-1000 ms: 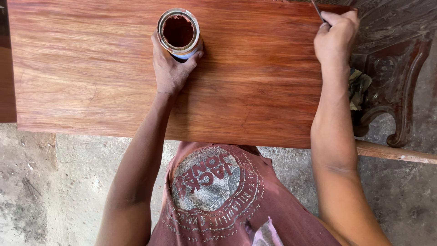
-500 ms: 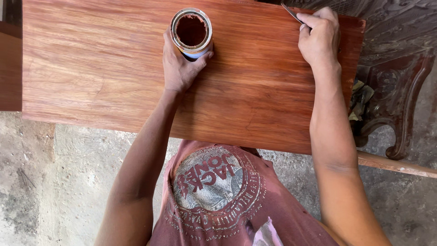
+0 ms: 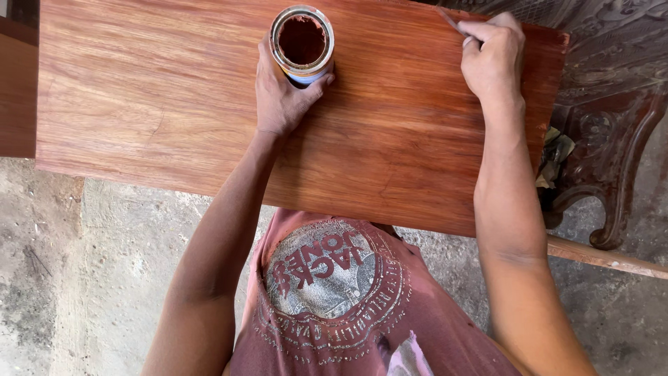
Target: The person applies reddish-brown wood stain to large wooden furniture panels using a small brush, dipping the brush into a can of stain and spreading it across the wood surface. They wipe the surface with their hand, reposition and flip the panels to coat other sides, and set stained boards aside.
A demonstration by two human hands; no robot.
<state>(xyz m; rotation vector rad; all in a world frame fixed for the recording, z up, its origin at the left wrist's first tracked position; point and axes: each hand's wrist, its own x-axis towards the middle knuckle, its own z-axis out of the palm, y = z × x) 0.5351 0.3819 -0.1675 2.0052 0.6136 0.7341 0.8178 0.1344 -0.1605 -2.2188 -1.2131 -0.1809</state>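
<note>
A wide reddish-brown wooden board [image 3: 153, 104] lies flat in front of me, its grain running left to right. My left hand [image 3: 282, 97] wraps around an open round tin [image 3: 302, 42] of dark red-brown liquid standing on the board's far middle. My right hand [image 3: 492, 59] rests on the board's far right corner, fingers pinched on a thin brush handle [image 3: 451, 19]. The brush tip runs out of view past the top edge.
A dark carved wooden furniture leg [image 3: 612, 160] stands at the right, with a crumpled rag [image 3: 557, 150] tucked beside it. A plain wooden strip [image 3: 605, 256] runs under it. Rough grey concrete floor [image 3: 90, 278] lies below the board. Another brown panel [image 3: 15, 90] sits at the left edge.
The view has shifted, so board, tin and both hands sit lower in the frame. My right hand with the brush has moved left along the far right corner. My left hand stays on the tin.
</note>
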